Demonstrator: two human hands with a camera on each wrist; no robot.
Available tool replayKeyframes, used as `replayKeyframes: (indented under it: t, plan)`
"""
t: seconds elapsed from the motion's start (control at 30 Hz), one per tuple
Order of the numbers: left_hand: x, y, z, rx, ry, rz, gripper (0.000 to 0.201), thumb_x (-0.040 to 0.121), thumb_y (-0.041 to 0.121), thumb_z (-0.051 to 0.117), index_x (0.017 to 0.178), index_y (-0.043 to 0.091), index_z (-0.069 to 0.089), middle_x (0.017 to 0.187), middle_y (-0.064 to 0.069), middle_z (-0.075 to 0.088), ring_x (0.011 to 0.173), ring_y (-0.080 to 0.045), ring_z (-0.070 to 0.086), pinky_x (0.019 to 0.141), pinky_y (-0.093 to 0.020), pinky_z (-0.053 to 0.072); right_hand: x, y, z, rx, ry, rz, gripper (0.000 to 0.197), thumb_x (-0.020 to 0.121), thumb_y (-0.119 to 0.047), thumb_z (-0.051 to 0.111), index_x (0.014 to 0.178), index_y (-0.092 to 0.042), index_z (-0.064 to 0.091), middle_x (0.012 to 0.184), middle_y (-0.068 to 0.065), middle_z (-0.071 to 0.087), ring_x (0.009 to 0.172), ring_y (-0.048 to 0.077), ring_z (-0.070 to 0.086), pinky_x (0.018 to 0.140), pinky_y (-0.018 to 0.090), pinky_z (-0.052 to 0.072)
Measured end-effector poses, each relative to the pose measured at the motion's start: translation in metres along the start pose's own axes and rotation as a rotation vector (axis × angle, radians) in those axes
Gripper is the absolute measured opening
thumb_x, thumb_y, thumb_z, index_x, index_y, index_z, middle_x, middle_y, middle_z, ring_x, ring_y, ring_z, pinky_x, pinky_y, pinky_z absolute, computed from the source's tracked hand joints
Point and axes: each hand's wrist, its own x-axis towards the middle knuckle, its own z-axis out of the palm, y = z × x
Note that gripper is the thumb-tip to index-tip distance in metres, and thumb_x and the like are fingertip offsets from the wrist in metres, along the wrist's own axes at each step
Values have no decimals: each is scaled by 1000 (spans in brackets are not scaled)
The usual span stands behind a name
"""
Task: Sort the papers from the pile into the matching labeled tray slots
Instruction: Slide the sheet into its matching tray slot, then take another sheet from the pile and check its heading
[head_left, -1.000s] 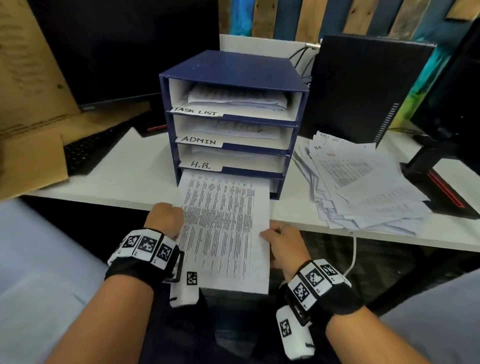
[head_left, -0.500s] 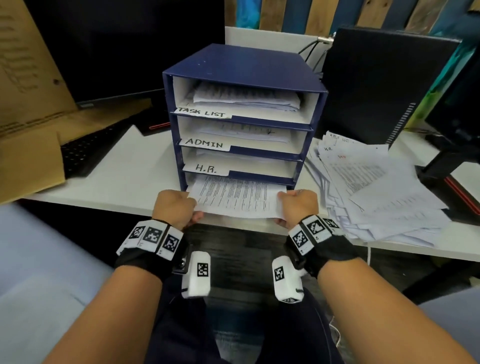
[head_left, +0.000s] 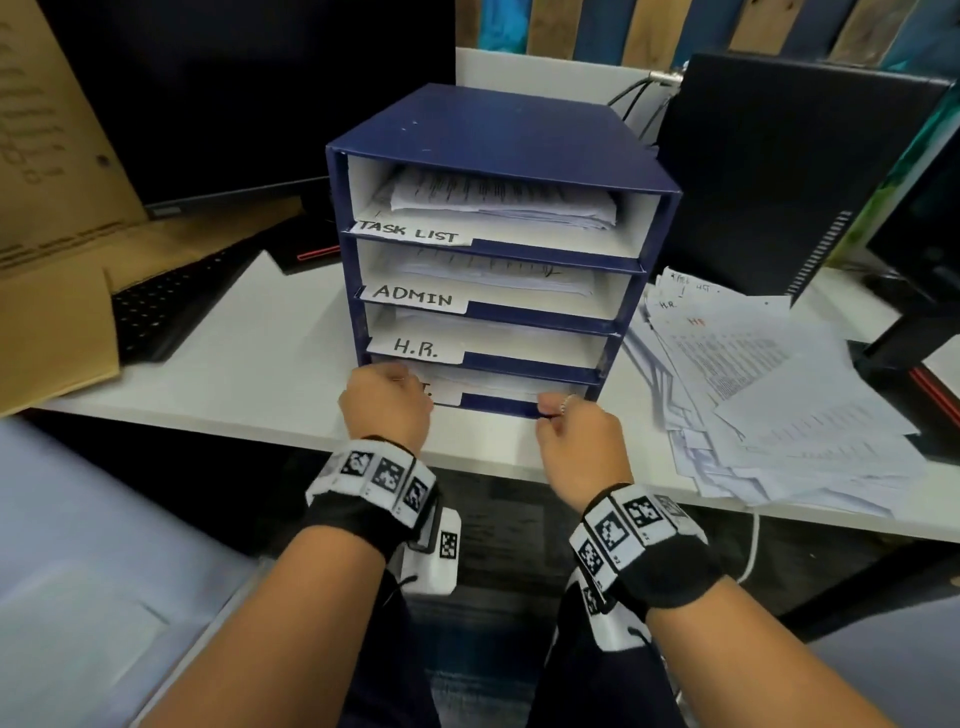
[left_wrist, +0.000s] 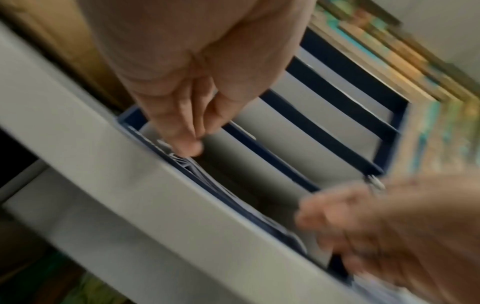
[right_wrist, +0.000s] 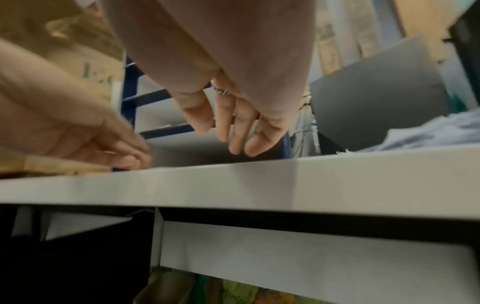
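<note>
The printed white sheet (head_left: 498, 383) has now slid fully into the bottom slot of the dark-blue four-tier paper tray (head_left: 488, 249); left hand (head_left: 385, 402) fingertips pinch its edge, right hand (head_left: 582, 441) hangs relaxed, grip empty. The loose pile of white papers (head_left: 769, 384) on the white desk (head_left: 249, 343) comes next, I'd guess.

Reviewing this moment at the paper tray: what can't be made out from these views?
- Bottom slot label: head view, mostly covered by the left hand.
- Left hand's hold on the papers: left wrist view, blurred; fingertips sit at the slot edge, grip unclear.
- Right hand contact with the tray: right wrist view, blurred; its fingers hang loose.
- Text on the pile: head view, too small.
</note>
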Motion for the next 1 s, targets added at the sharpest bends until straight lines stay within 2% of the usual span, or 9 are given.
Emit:
replayKeyframes:
  t: [0.1, 0.23, 0.33, 0.4, 0.5, 0.67, 0.77, 0.87, 1.0]
  plan:
    - [-8, -1, 15, 316, -138, 271, 26, 96, 22, 50, 109, 16, 71, 106, -10, 69, 94, -28, 65, 82, -30, 51, 7, -8, 8, -312, -125, -200, 45, 104, -28, 46, 147, -15, 48, 154, 3, 44, 144, 24, 33, 118, 36, 27]
    - [-6, 9, 25, 588, -291, 335, 29, 98, 25, 41, 112, 9, 62, 121, -13, 60, 115, -31, 53, 100, -43, 43, 20, -11, 20, -540, -266, -180, 53, 102, -39, 40, 149, -14, 40, 161, 3, 29, 146, 23, 27, 119, 46, 27]
    - [-4, 13, 23, 558, -307, 324, 25, 98, 19, 43, 107, 4, 61, 116, -16, 61, 109, -32, 56, 94, -40, 45, 22, -13, 21, -527, -293, -184, 51, 102, -37, 40, 149, -14, 40, 162, 3, 27, 147, 23, 23, 118, 48, 24]
    - [-11, 16, 23, 518, -278, 352, 20, 96, 16, 45, 97, 5, 62, 102, -14, 65, 95, -30, 59, 78, -35, 46, 17, -12, 11, -412, -283, -172, 46, 103, -31, 44, 146, -13, 44, 157, 6, 36, 144, 24, 32, 115, 42, 28]
    - [-31, 26, 34, 447, -241, 429, 20, 92, 13, 47, 86, 9, 65, 83, -9, 67, 80, -29, 63, 67, -33, 48, 7, -5, -17, -159, -113, -98, 31, 101, -19, 51, 127, -10, 64, 126, 10, 66, 113, 24, 62, 97, 28, 45]
    - [-68, 63, 71, 318, -437, 553, 23, 91, 12, 47, 89, 12, 70, 87, -5, 71, 82, -26, 66, 76, -41, 56, 12, 20, -63, -110, 156, 30, 23, 96, -17, 52, 102, -16, 74, 94, 6, 74, 86, 24, 67, 80, 32, 55]
    - [-87, 81, 98, 304, -571, 596, 23, 91, 11, 47, 94, 12, 70, 95, -8, 71, 88, -29, 65, 80, -42, 56, 21, 46, -99, -213, 290, 149, 26, 97, -21, 51, 112, -16, 72, 105, 10, 73, 95, 32, 66, 81, 35, 53]
    - [-102, 95, 127, 283, -648, 604, 27, 92, 9, 46, 105, 12, 69, 105, -12, 69, 94, -32, 65, 85, -41, 55, 36, 75, -122, -377, 201, 251, 31, 99, -23, 49, 123, -15, 67, 122, 11, 68, 111, 34, 63, 92, 40, 51]
    - [-109, 117, 165, 269, -726, 591, 37, 97, 12, 43, 131, 9, 58, 130, -16, 60, 117, -31, 58, 100, -34, 47, 41, 101, -139, -638, -32, 364, 32, 101, -34, 42, 114, -16, 66, 114, 10, 68, 107, 33, 64, 88, 42, 49]
